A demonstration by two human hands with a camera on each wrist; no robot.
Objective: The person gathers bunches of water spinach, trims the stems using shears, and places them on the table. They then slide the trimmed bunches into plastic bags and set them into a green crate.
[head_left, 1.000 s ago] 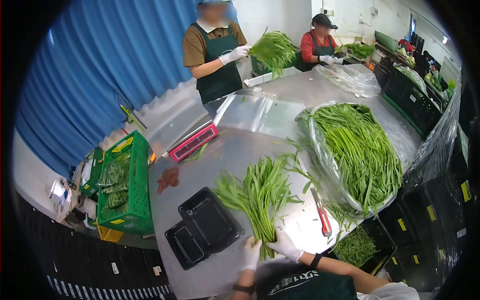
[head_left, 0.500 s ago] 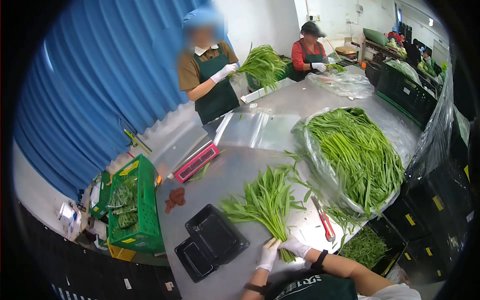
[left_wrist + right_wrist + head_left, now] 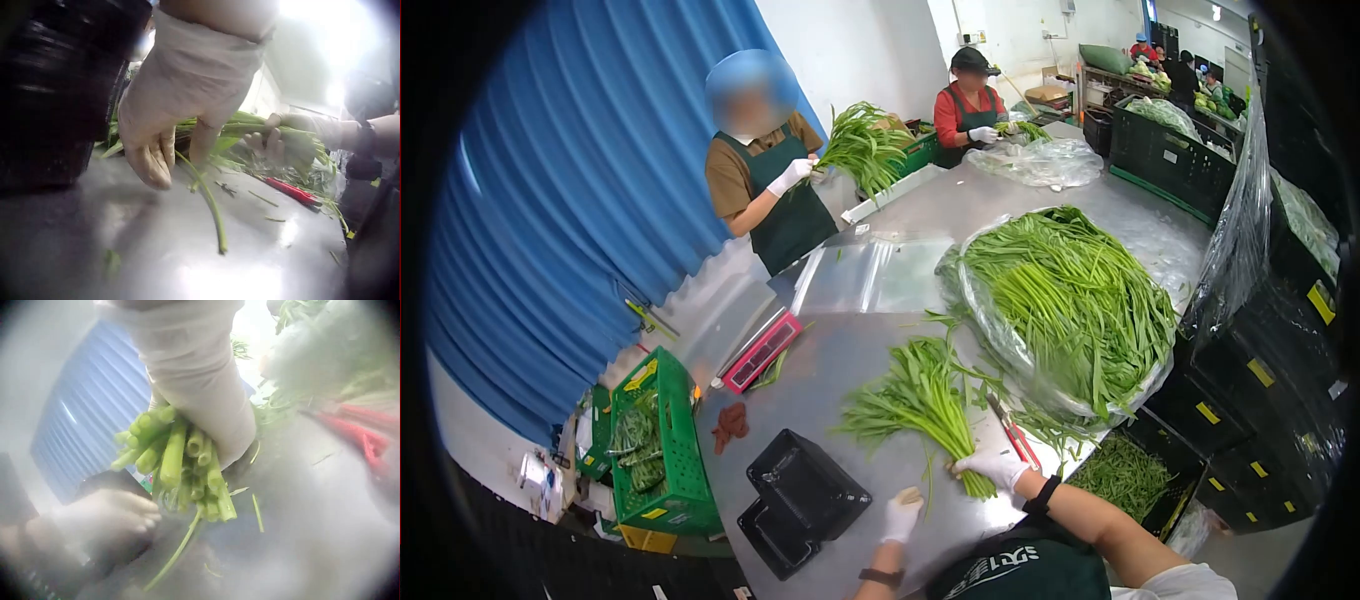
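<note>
A bunch of water spinach (image 3: 915, 395) lies fanned out over the steel table, leaves pointing away from me. My gloved right hand (image 3: 997, 467) grips it near the cut ends, and the hollow stem ends (image 3: 178, 456) show in the right wrist view. My gloved left hand (image 3: 903, 517) is apart from the bunch, just left of it, with fingers loosely bent and nothing held. One loose stem (image 3: 209, 203) trails down near the left fingertips in the left wrist view. A red-handled knife (image 3: 1020, 440) lies beyond the right hand.
Black plastic trays (image 3: 805, 485) sit at left, near a pink-framed device (image 3: 762, 350) and a brown cloth (image 3: 729, 425). A large plastic bag of water spinach (image 3: 1080, 300) stands at right. A green crate (image 3: 662, 430) is beside the table. Two people work across it.
My left hand has let go of the stems and moved left, away from them. My right hand still holds the bunch. The head view has shifted.
</note>
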